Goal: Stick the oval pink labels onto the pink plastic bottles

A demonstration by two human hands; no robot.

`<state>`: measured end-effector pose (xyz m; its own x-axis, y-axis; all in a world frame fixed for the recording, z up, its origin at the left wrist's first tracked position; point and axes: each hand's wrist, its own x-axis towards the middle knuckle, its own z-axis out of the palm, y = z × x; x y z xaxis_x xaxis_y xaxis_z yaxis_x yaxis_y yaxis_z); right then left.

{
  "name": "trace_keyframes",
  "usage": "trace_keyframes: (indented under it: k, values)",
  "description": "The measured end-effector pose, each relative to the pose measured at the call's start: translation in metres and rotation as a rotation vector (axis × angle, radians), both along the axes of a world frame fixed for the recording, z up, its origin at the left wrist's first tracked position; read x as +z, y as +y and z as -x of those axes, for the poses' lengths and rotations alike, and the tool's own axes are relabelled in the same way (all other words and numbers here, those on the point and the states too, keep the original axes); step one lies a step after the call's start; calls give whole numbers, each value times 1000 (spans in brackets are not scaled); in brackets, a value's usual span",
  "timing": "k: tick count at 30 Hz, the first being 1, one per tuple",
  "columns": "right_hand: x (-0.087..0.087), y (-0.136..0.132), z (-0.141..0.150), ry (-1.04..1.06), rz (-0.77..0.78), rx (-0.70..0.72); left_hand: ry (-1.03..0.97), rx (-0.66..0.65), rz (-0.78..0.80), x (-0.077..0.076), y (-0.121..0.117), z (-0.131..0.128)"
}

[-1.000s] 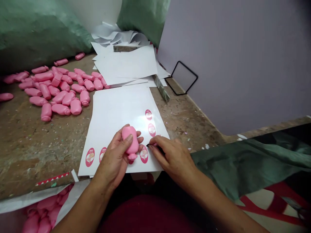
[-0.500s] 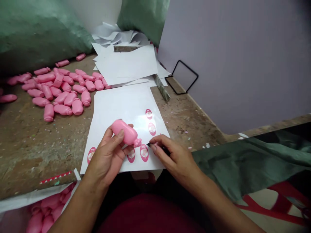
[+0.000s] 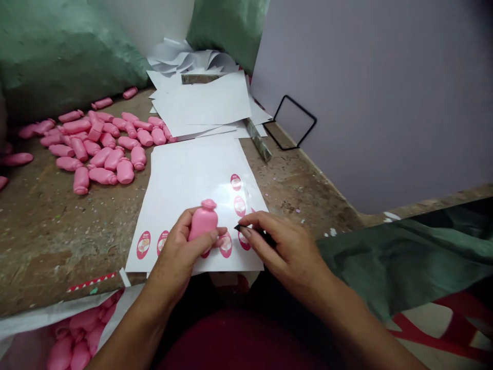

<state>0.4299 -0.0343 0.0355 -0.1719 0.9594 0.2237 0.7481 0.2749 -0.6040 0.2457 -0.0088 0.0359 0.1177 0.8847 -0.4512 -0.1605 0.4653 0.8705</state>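
The left hand (image 3: 175, 252) grips a pink plastic bottle (image 3: 203, 221), its fingers (image 3: 210, 235) closed around the bottle's body. The bottle is held just above a white label sheet (image 3: 192, 174), cap end pointing up and away from the person, long axis running roughly straight out from the body. The left hand is the nearer one. The right hand (image 3: 287, 252) is just to the bottle's right, its fingertips (image 3: 250, 220) pinched on a small black pointed tool (image 3: 246, 228). The tool's tip aims left toward the bottle, near it but apart. Pink oval labels (image 3: 235, 182) run along the sheet's lower and right edges. Loose pink bottles (image 3: 100, 149) lie heaped on the worn brown surface (image 3: 50, 241) to the left. More pink bottles (image 3: 73, 334) fill a white sack (image 3: 23, 329) at lower left. Stacked white sheets (image 3: 200, 103) lie beyond the label sheet.
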Motion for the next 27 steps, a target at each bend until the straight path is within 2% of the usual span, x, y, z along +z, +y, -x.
trace_keyframes:
  k: [3,5,12,19,27]
  values:
    - [-15,-1,5,-96,39,0,-185,155,34,-4,2,-4]
    - [-21,-2,4,-135,47,-11,-266,182,51,-5,1,-8]
    - [-24,1,-6,-159,25,-54,-246,120,12,-4,2,-18]
    - [-25,2,-1,-227,-11,-45,-264,110,-4,-9,8,-15]
    - [-25,2,4,-252,-53,-75,-264,90,27,-8,10,-14]
